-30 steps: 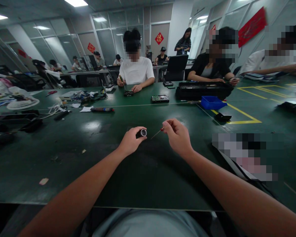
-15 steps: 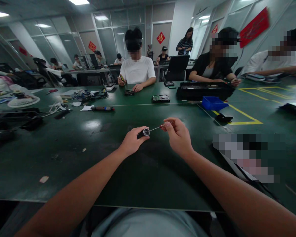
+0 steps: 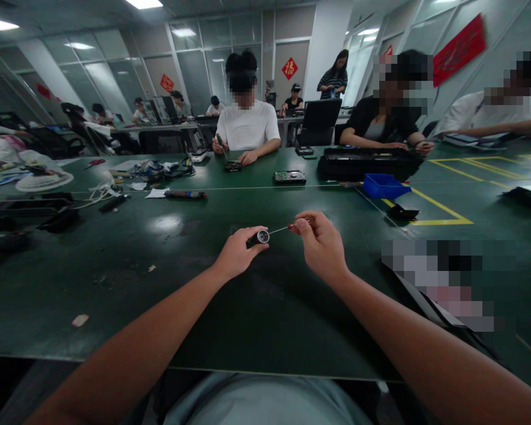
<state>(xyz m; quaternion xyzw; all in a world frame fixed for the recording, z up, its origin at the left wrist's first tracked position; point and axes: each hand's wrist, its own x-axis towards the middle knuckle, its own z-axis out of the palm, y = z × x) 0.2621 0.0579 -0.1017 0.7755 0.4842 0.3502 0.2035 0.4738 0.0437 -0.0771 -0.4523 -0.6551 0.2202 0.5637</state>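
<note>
My left hand (image 3: 238,255) grips a small black cylinder (image 3: 259,237) with a round silvery end facing me, held just above the green table (image 3: 168,283). My right hand (image 3: 321,243) pinches a thin screwdriver (image 3: 287,227) with a red handle. Its metal tip reaches left and touches the cylinder's silvery end. Both forearms stretch out from the bottom of the view.
A blue bin (image 3: 384,185), a long black case (image 3: 367,162) and a circuit board (image 3: 288,176) lie farther back. Cables and tools (image 3: 154,171) clutter the far left. Several people sit across the table; yellow tape lines (image 3: 442,206) mark its right side.
My right hand swung the screwdriver tip up and left from pointing down at the table until it met the cylinder's end. My left hand stayed nearly still.
</note>
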